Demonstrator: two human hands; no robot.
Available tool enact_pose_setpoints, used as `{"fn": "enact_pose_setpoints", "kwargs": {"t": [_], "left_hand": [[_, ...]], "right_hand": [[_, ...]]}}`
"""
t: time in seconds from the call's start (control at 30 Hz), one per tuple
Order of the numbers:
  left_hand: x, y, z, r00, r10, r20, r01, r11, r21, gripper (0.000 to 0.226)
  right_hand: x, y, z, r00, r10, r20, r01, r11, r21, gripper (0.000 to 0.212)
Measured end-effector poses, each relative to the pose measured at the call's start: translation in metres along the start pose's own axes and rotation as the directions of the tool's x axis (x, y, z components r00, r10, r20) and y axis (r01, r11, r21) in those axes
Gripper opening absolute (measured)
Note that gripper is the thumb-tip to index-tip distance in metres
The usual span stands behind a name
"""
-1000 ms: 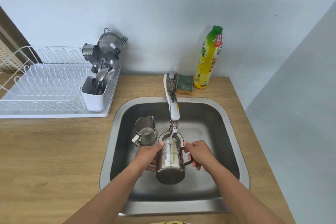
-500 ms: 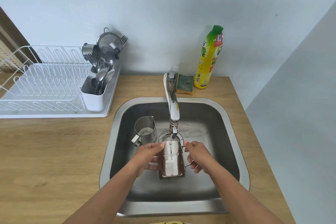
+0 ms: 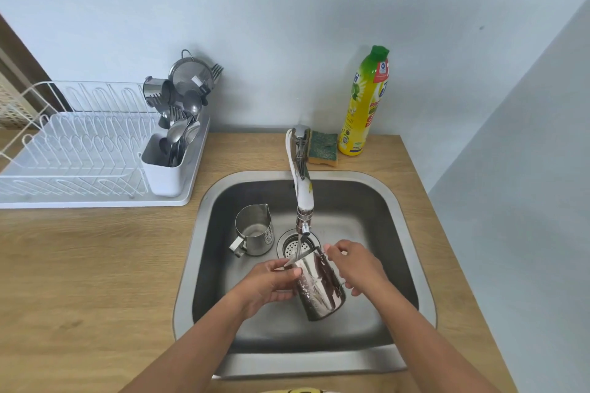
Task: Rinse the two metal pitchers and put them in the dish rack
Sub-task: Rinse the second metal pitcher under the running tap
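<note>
Over the steel sink [image 3: 396, 201], both hands hold a shiny metal pitcher [image 3: 321, 289] tilted with its mouth away from me, just below the running faucet [image 3: 301, 191]. My left hand [image 3: 271, 284] grips its left side near the rim. On the right, my right hand [image 3: 356, 266] grips the rim and the handle side. A thin water stream falls onto the rim. The second, smaller metal pitcher [image 3: 253, 230] stands upright on the sink floor to the left, apart from my hands. At the far left on the counter sits the white dish rack [image 3: 73, 150].
The rack's white cutlery holder [image 3: 166, 169] is full of spoons, forks and a strainer. A green sponge [image 3: 324, 148] and a yellow dish soap bottle [image 3: 364, 105] stand behind the sink. The drain [image 3: 292, 244] lies under the faucet. Wooden counter [image 3: 95, 265] surrounds the sink.
The pitcher held upright under the stream a second ago is now tipped forward, mouth toward the drain, its base swung toward me and to the right. Both hands stayed on it.
</note>
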State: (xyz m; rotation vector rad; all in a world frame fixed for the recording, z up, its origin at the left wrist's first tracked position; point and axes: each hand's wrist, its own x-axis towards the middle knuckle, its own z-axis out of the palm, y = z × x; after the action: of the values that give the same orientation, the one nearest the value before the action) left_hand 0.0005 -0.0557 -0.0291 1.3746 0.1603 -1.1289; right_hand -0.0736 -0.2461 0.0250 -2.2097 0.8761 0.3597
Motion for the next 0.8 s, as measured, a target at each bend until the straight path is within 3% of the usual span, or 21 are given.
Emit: {"fn": "enact_pose_setpoints", "kwargs": {"t": [0.23,0.33,0.53,0.7,0.8], "left_hand": [[0.007,0.004,0.007,0.985,0.134,-0.112,-0.138,0.99,-0.03,0.079],[0.003,0.009,0.01,0.959,0.243,-0.146,-0.238,0.97,0.047,0.073],[-0.011,0.021,0.012,0.859,0.457,-0.232,-0.386,0.874,0.294,0.076],[-0.02,0.025,0.005,0.756,0.597,-0.268,-0.368,0.726,0.581,0.077],[-0.029,0.026,0.002,0.731,0.628,-0.265,-0.326,0.663,0.674,0.077]], "right_hand": [[0.006,0.006,-0.002,0.993,-0.094,-0.069,0.1,0.991,0.088,0.027],[0.01,0.009,0.001,0.988,-0.125,-0.086,0.139,0.974,0.179,0.021],[0.014,0.007,0.013,0.985,-0.163,-0.051,0.169,0.891,0.42,0.016],[0.014,0.004,0.027,0.985,-0.173,0.001,0.145,0.827,0.544,0.016],[0.013,0.002,0.033,0.985,-0.16,0.07,0.089,0.803,0.589,0.018]]}}
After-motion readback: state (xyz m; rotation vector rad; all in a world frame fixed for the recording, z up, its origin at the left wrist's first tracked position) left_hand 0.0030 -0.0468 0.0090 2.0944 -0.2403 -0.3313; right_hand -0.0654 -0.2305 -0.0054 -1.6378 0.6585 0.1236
